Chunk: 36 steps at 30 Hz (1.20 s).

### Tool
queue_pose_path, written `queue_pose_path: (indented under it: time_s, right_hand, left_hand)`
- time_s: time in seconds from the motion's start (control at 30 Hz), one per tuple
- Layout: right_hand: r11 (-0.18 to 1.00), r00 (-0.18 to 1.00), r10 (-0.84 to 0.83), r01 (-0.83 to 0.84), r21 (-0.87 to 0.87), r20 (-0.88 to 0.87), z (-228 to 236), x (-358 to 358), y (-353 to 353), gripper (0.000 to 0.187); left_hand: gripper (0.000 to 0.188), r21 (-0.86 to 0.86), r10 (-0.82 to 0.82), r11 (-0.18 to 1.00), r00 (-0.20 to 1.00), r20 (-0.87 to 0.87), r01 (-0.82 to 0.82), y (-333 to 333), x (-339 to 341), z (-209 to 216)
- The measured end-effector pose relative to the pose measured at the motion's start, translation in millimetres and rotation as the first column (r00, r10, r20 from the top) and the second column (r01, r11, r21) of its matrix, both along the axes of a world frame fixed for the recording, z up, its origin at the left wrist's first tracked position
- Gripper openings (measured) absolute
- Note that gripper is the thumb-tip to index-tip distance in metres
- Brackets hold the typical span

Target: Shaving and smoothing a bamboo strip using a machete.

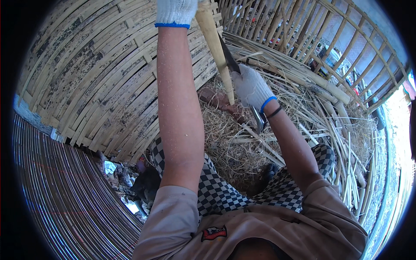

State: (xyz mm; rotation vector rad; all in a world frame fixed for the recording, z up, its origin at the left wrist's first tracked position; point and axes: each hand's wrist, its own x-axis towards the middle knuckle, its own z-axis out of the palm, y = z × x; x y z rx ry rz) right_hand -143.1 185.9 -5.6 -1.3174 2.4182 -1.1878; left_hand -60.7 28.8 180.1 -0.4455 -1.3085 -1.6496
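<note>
My left hand (176, 12), in a white knit glove with a blue cuff, is at the top edge, its fingers partly cut off by the frame. It is closed at the upper part of a peeled, pale bamboo pole (215, 43), which slants down to a narrow tip above the straw. My right hand (252, 85), gloved the same way, is wrapped round the handle of a machete (228, 55). The dark blade points up and lies close along the pole's right side. Below the right hand a shiny curved metal piece (260, 121) shows. A reddish block (219, 99) lies behind the pole's tip.
A woven bamboo panel (99, 69) rises at the left, with a stack of thin rods (65, 190) below it. Split strips (299, 78) and shavings (236, 158) cover the ground between my legs and to the right. A bamboo slat fence (342, 52) stands at the far right.
</note>
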Motion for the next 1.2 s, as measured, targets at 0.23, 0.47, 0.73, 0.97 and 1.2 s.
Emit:
queue_pose_path:
  time_s: [0.23,0.47,0.73,0.97,1.2]
  right_hand:
    - [0.919,0.996,-0.086,0.074,-0.388,-0.013,-54,16,-3,0.027]
    - [0.987,0.990,0.019,-0.042,-0.156,-0.143,-47,-13,-7,0.030]
    - [0.992,0.993,-0.114,0.115,0.045,-0.029,-110,-12,-26,0.026]
    - [0.987,0.999,-0.038,0.034,-0.157,-0.026,-131,-26,-23,0.029]
    - [0.973,0.983,-0.185,0.184,0.141,-0.005,-160,-36,-44,0.033]
  left_hand:
    - [0.051,-0.131,-0.036,0.991,0.999,-0.018,0.033,0,-9,-3]
    - [0.049,0.020,0.010,1.000,1.000,-0.025,-0.009,-29,6,-3]
    - [0.049,0.063,0.156,0.986,0.987,-0.029,-0.154,-35,19,-7]
    - [0.050,-0.068,0.120,0.990,0.989,-0.091,-0.127,-41,7,-8]
    - [0.050,0.014,0.121,0.993,0.988,-0.095,-0.120,-57,26,-13]
